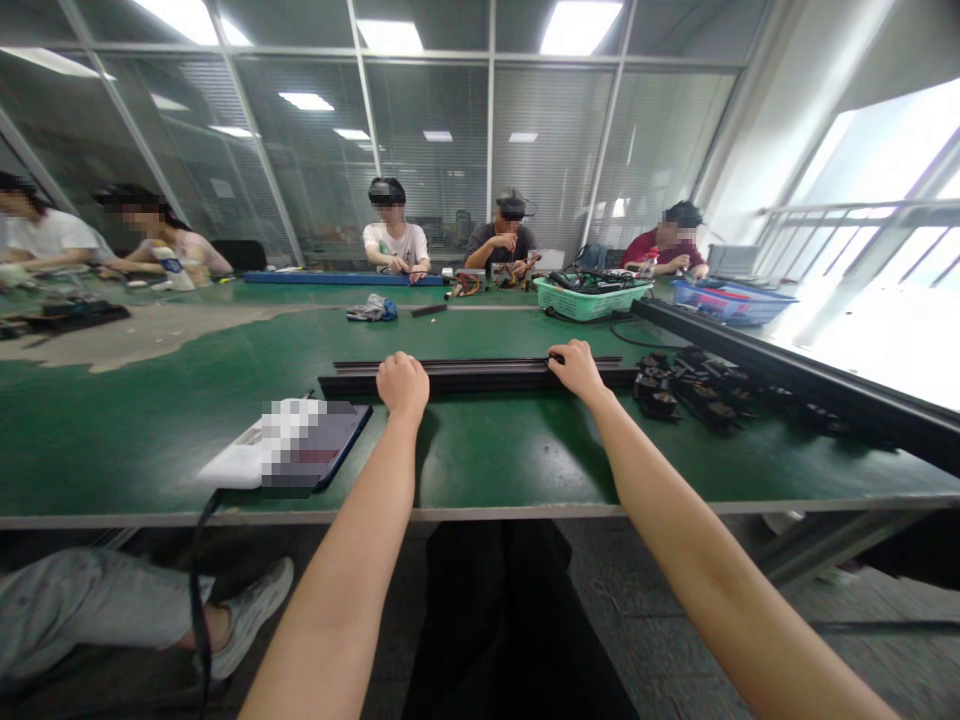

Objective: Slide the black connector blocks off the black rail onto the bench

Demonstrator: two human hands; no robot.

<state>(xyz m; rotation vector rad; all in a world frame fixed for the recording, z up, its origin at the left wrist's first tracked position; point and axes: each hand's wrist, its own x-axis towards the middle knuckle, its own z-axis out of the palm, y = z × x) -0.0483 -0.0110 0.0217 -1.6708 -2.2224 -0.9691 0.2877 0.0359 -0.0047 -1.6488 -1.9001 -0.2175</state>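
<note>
Across the table in front of me lies a long black rail (pixel 487 383), with a thinner black strip (pixel 487 363) along its far side. My left hand (pixel 403 382) is closed over the rail near its left end, the fingertips hidden behind the knuckles. Toward the right end, my right hand (pixel 576 369) rests over the rail and strip with its fingers curled. A small dark part (pixel 556 358) shows at its thumb and fingertips; its kind is too small to make out.
Black fittings (pixel 697 385) lie in a heap at right, beside a long black beam (pixel 810 370). A white device and a dark tablet (pixel 345 440) sit at left. Farther back are a green basket (pixel 589 300), a blue basket (pixel 735 303) and a cloth (pixel 372 308). Several people sit around the table.
</note>
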